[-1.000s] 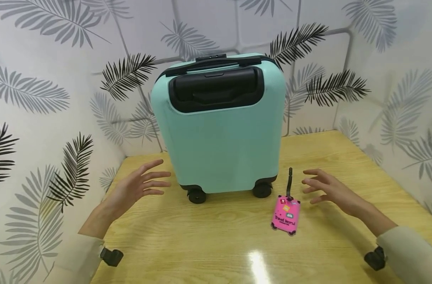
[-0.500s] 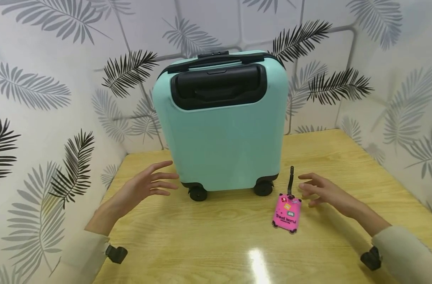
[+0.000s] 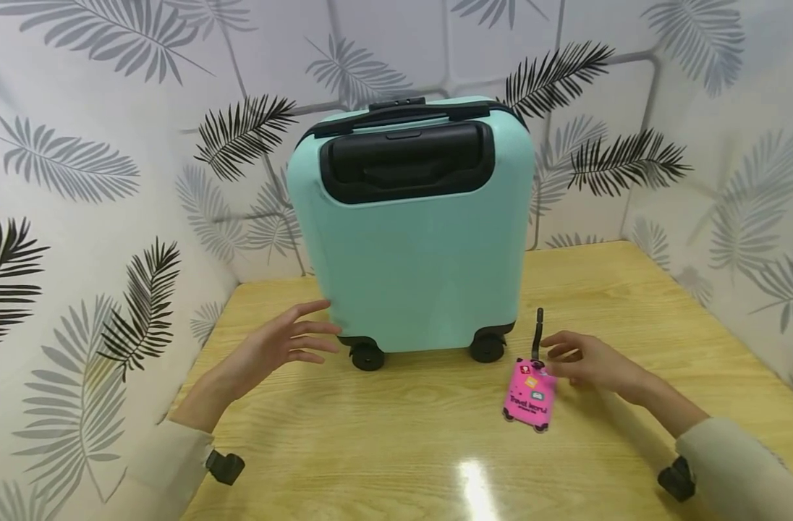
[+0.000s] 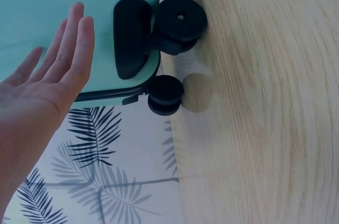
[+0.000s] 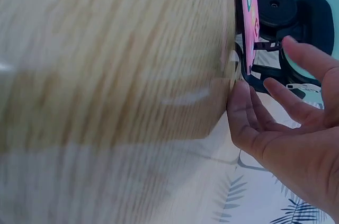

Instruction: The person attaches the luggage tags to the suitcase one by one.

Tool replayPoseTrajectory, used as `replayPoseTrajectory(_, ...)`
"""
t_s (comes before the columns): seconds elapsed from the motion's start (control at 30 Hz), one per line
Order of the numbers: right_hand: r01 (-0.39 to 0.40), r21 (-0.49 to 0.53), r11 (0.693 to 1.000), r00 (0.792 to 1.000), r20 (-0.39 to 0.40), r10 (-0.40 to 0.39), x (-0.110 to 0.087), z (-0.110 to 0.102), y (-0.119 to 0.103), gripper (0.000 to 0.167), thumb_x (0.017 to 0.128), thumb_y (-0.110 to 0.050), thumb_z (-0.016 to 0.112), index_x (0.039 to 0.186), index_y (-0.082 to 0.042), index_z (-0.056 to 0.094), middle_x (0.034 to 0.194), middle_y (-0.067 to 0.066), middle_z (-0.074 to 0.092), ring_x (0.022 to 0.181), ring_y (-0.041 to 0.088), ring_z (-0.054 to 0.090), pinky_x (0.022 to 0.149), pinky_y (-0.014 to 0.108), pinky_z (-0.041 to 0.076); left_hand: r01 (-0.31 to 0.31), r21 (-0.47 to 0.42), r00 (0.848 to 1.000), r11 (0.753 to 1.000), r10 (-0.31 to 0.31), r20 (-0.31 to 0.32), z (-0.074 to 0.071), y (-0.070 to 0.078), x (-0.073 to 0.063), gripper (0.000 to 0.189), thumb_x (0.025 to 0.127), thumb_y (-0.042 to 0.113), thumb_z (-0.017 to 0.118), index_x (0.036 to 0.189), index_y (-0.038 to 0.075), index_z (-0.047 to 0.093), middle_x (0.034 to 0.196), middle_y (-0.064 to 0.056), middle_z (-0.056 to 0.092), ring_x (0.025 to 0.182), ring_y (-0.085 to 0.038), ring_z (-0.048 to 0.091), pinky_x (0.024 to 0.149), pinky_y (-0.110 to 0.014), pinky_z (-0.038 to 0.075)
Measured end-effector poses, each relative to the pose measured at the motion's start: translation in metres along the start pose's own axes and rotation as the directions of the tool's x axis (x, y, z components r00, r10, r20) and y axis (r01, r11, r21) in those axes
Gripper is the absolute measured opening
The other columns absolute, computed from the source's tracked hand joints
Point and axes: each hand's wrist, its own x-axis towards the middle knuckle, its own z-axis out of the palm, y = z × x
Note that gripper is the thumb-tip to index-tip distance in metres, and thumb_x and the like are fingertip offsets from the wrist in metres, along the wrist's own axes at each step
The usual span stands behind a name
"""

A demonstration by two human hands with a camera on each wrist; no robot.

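- Biggest thing here is the wall [image 3: 77, 224], white with grey and black feather-leaf prints, wrapping round the back and sides. Just backdrop.
- Next up, the bench [image 3: 370, 441], pale wood grain with a bright glare patch at the front. Everything stands or lies on it.
- Suitcase [image 3: 422, 268]: mint green, upright on its wheels near the back wall, black top handle and recessed panel facing me. Hasn't budged over the last second.
- My left hand [image 3: 269, 354]: fingers spread, holding nothing. It's crept inward, so from my head view the fingertips now overlap the suitcase's lower left edge. Can't tell if they touch it, so I wouldn't count it as steadying anything.
- My right hand [image 3: 592, 362]: this is the real change. A second ago it was clearly apart, off to the tag's right; now the fingertips are right at its upper right edge. Fingers bent, a gap between them, nothing gripped that I can see. Contact? Can't tell. I'd read it as a reach nearly finished, grip not made.
- Luggage tag [image 3: 528, 398]: pink, "Travel World" on it, lying on the bench in front of the suitcase's right wheel. Same spot as before.
- Strap [image 3: 537, 334]: thin, black, pointing backward from the tag, not fastened to the suitcase.
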Motion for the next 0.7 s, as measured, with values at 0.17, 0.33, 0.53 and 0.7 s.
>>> replayPoseTrajectory(0.17,0.015,-0.061,0.998,1.0,-0.013,-0.016,0.002,0.005,-0.002,0.05,0.098,-0.015,0.072,0.141,0.005,0.055,0.134,0.031,0.059,0.115,0.038,0.064,0.089,0.04,0.055,-0.008,-0.014,1.0,1.0,0.008,0.009,0.005,-0.003,0.006,0.054,0.116,0.035,0.016,0.166,0.016,0.025,0.158,-0.028,0.042,0.137,-0.042,0.053,0.108,-0.047,0.048)
replayPoseTrajectory(0.33,0.012,-0.086,0.996,0.999,-0.03,-0.014,0.005,0.009,-0.002,0.048,0.095,-0.011,0.074,0.138,0.005,0.058,0.126,0.025,0.064,0.108,0.032,0.065,0.087,0.037,0.054,-0.006,-0.025,1.0,1.0,0.006,0.024,0.009,-0.005,0.01,0.054,0.115,0.035,0.015,0.166,0.016,0.024,0.159,-0.029,0.04,0.136,-0.039,0.055,0.109,-0.049,0.047)
replayPoseTrajectory(0.53,0.023,-0.095,0.995,0.999,-0.032,-0.026,0.006,0.011,-0.002,0.045,0.096,-0.009,0.072,0.137,0.004,0.059,0.126,0.024,0.064,0.111,0.034,0.064,0.089,0.04,0.053,0.0,-0.037,1.0,0.999,0.001,0.024,0.014,-0.004,0.012,0.055,0.115,0.036,0.016,0.166,0.017,0.024,0.16,-0.028,0.039,0.135,-0.038,0.056,0.111,-0.051,0.045)
replayPoseTrajectory(0.7,0.021,-0.13,0.991,0.998,-0.057,-0.028,0.01,0.013,-0.001,0.043,0.095,-0.01,0.074,0.133,0.005,0.061,0.124,0.023,0.066,0.11,0.035,0.065,0.088,0.042,0.054,0.002,-0.047,0.999,0.999,0.0,0.049,0.02,-0.003,0.016,0.055,0.115,0.035,0.017,0.166,0.016,0.024,0.159,-0.027,0.042,0.136,-0.039,0.055,0.112,-0.054,0.043)
